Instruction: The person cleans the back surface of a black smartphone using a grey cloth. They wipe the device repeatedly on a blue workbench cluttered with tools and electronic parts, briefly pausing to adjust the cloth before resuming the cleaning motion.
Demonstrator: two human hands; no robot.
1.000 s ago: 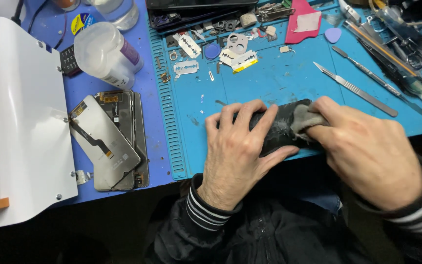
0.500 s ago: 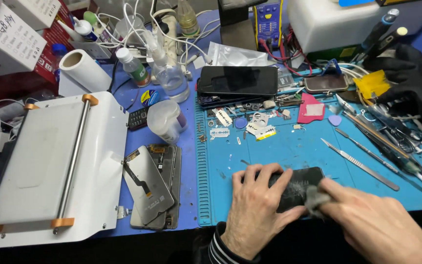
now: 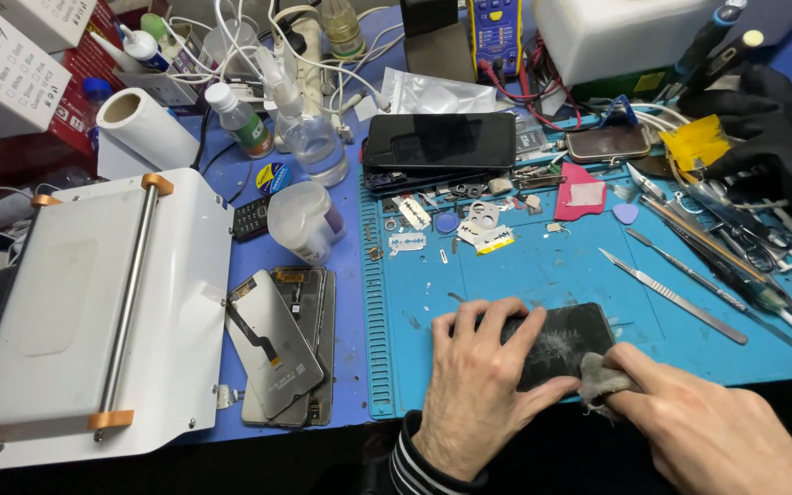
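Left hand point(image 3: 483, 385) lies flat with fingers spread on the dark phone screen point(image 3: 561, 344), pinning it to the blue work mat point(image 3: 543, 275) near the mat's front edge. Right hand point(image 3: 703, 426) pinches a small grey cloth wad point(image 3: 598, 378) against the glass, right at the screen's lower right corner.

Whitish smear on the glass under the fingertips; could be residue or cracking, can't tell from this angle.

Risks as I see them:
- The panel sits close to the mat's front edge, so a hard wipe toward the body could push it off.
- If that smear is cracking, downward pressure from the left palm may spread it or cut a fingertip.
- Loose razor blades point(image 3: 412, 215) and small screws lie further back on the mat (grit picked up by the cloth would scratch the glass).
- Long metal spudger point(image 3: 676, 298) lies just right of the screen; a wide wiping stroke could knock it.
- Another person's black-gloved hand point(image 3: 776, 128) works at the far right corner, well apart from here.
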